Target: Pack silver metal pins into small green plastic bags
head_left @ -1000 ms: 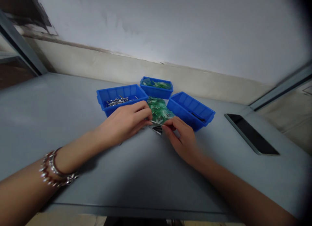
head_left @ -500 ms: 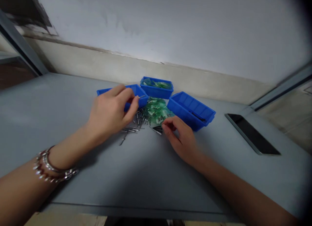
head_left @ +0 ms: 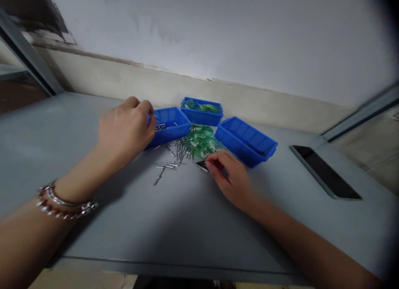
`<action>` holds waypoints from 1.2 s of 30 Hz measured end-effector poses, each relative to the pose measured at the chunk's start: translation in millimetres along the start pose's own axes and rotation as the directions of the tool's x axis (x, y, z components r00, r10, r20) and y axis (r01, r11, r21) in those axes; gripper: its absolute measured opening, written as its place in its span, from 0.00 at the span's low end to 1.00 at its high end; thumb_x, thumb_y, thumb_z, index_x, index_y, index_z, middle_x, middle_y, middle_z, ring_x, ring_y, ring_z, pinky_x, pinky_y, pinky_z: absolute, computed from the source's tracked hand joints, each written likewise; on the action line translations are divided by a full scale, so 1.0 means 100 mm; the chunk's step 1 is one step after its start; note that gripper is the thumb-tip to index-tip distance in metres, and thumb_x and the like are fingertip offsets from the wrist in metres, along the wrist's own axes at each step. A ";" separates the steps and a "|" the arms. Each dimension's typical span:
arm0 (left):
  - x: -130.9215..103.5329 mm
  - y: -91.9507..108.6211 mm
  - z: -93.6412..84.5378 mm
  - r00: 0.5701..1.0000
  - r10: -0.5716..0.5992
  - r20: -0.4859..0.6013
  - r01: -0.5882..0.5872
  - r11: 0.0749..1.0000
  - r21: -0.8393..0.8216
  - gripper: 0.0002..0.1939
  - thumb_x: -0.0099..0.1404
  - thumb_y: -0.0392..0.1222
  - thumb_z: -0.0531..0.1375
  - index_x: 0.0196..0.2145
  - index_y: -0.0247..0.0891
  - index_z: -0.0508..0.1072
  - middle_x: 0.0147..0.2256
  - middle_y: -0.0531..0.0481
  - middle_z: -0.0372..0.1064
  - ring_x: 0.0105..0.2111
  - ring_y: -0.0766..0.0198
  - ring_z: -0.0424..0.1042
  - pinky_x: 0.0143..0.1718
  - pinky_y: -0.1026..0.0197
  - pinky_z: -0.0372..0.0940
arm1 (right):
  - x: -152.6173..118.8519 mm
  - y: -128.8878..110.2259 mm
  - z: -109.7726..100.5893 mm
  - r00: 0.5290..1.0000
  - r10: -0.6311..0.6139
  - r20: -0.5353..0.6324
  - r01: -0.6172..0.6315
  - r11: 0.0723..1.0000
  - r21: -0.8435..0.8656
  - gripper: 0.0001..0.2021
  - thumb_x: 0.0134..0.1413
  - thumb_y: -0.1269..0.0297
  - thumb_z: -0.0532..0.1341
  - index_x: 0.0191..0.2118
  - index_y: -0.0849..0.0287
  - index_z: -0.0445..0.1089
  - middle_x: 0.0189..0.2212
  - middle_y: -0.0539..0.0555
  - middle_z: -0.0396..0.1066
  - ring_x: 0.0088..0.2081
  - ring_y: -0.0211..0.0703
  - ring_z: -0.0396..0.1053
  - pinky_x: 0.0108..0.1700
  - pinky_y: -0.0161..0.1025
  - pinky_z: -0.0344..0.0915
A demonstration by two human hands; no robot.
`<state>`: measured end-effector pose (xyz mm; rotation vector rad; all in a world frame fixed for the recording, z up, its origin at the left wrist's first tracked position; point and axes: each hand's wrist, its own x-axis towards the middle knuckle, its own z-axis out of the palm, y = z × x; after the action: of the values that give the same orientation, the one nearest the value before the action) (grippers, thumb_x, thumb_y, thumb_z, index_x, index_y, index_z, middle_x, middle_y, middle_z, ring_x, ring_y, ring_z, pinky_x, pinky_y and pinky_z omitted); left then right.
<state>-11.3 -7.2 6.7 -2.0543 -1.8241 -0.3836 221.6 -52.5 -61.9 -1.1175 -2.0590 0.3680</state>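
My left hand [head_left: 126, 125] is raised at the left end of the left blue bin [head_left: 173, 133], its fingers pinched on a small metal piece, partly hidden. Metal rivets lie inside that bin. My right hand [head_left: 230, 177] rests low over the table, thumb and fingertips together; what they hold, if anything, is too small to tell. Just left of its fingertips are a few dark and silver pieces [head_left: 202, 165]. Between the hands, loose rivets [head_left: 181, 152] lie beside a heap of green plastic bags [head_left: 201, 139].
A blue bin [head_left: 202, 118] with green bags stands at the back. The right blue bin [head_left: 241, 150] holds a dark item. A phone [head_left: 324, 172] lies on the grey table [head_left: 187, 231] at the right. Behind rises a wall.
My left hand has moved left and slightly up, uncovering more of the left bin and the rivets in it. My right hand has barely moved.
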 end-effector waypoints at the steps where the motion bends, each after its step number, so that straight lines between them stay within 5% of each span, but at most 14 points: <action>1: 0.00 -0.01 0.00 1.000 -0.004 0.011 0.004 1.000 -0.001 0.20 0.72 0.47 0.42 0.45 0.34 0.69 0.41 0.40 0.67 0.30 0.60 0.62 0.25 0.60 0.46 | 0.00 0.00 0.00 1.000 0.000 0.003 0.000 1.000 0.001 0.05 0.62 0.71 0.53 0.36 0.56 0.64 0.33 0.53 0.69 0.34 0.41 0.66 0.36 0.38 0.62; 9: 0.00 -0.04 0.00 0.987 0.090 0.130 -0.096 0.995 0.039 0.20 0.72 0.45 0.41 0.44 0.33 0.69 0.38 0.38 0.71 0.30 0.56 0.66 0.25 0.60 0.49 | 0.00 -0.02 0.02 0.999 -0.035 -0.002 0.035 0.999 0.011 0.05 0.61 0.72 0.54 0.36 0.58 0.65 0.32 0.52 0.68 0.33 0.40 0.66 0.35 0.37 0.62; 17: 0.05 -0.03 0.09 0.989 -0.007 0.148 -0.004 0.997 0.080 0.19 0.70 0.46 0.45 0.44 0.36 0.71 0.34 0.39 0.73 0.30 0.52 0.71 0.25 0.59 0.54 | 0.00 -0.02 0.02 0.999 -0.032 0.012 0.032 0.999 0.003 0.06 0.60 0.72 0.53 0.35 0.56 0.65 0.33 0.53 0.69 0.33 0.40 0.66 0.35 0.37 0.62; 21: 0.05 -0.03 0.09 0.984 0.050 0.170 -0.061 0.996 0.058 0.20 0.70 0.46 0.43 0.46 0.36 0.71 0.35 0.40 0.73 0.31 0.54 0.72 0.27 0.59 0.59 | 0.01 -0.02 0.01 0.999 -0.049 0.022 0.049 0.999 -0.011 0.06 0.61 0.71 0.53 0.35 0.57 0.66 0.32 0.53 0.69 0.33 0.40 0.67 0.35 0.37 0.63; 30: 0.08 -0.04 0.15 0.985 0.026 0.168 -0.036 0.998 0.053 0.20 0.69 0.45 0.45 0.44 0.32 0.72 0.34 0.34 0.74 0.32 0.44 0.74 0.26 0.53 0.63 | -0.01 0.02 0.01 0.984 -0.007 0.179 0.060 0.955 -0.289 0.08 0.62 0.66 0.56 0.36 0.58 0.72 0.35 0.56 0.70 0.40 0.47 0.68 0.43 0.47 0.67; 36: 0.08 -0.03 0.11 0.981 0.044 0.188 -0.053 0.998 0.045 0.19 0.70 0.44 0.44 0.45 0.33 0.71 0.38 0.33 0.74 0.34 0.43 0.75 0.28 0.52 0.65 | 0.00 -0.02 -0.01 0.987 -0.007 0.160 0.082 0.880 -0.467 0.06 0.60 0.68 0.58 0.39 0.60 0.71 0.36 0.57 0.71 0.41 0.52 0.67 0.43 0.50 0.63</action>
<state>-13.5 5.1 0.2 -2.1592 -1.8639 -0.1342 221.2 -54.1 -60.1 -1.3541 -2.3830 -0.0898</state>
